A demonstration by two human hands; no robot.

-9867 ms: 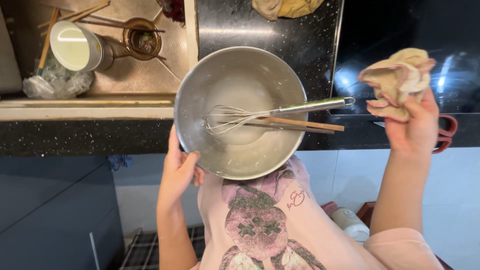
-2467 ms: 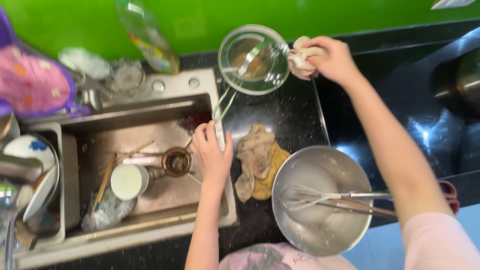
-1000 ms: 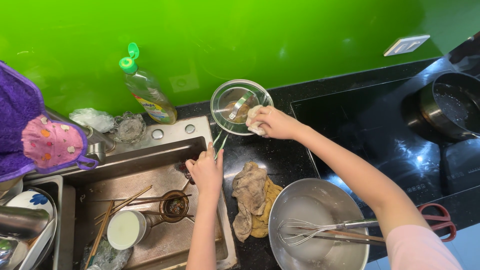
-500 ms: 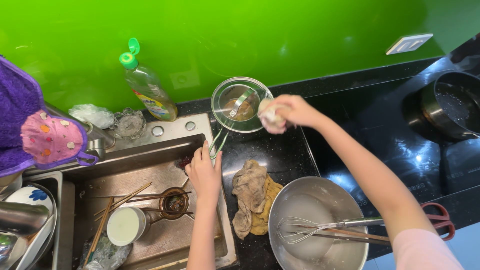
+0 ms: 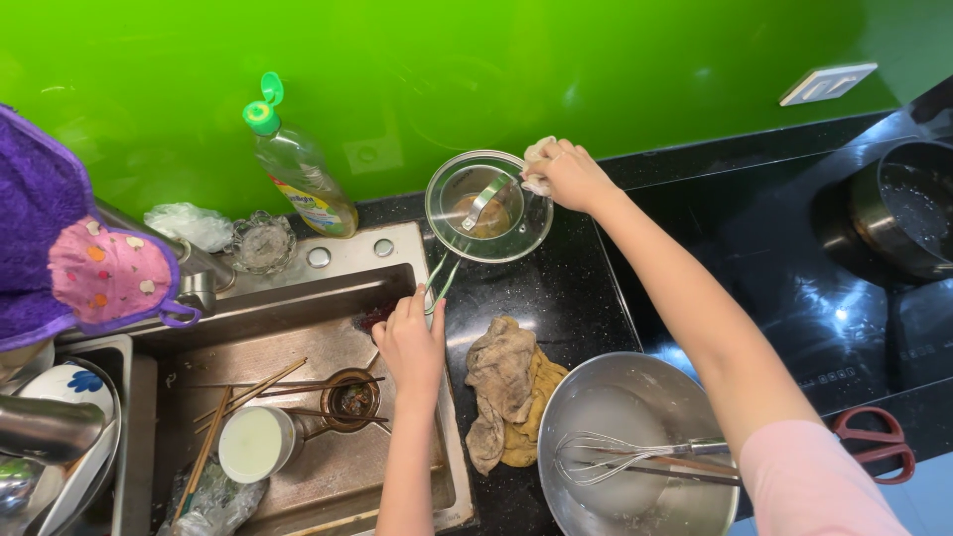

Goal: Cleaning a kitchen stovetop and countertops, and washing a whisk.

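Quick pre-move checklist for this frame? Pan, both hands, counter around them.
1. Left hand grips the pan handle: ok.
2. Right hand holds the cloth at the rim of the pan: ok.
3. Glass lid seated on the pan: cannot tell whether fully seated.
4. Pan rests on the counter, not over the sink: ok.
5. Rag lies clear of the pan: ok.
6. Bowl with whisk sits apart from both hands: ok.
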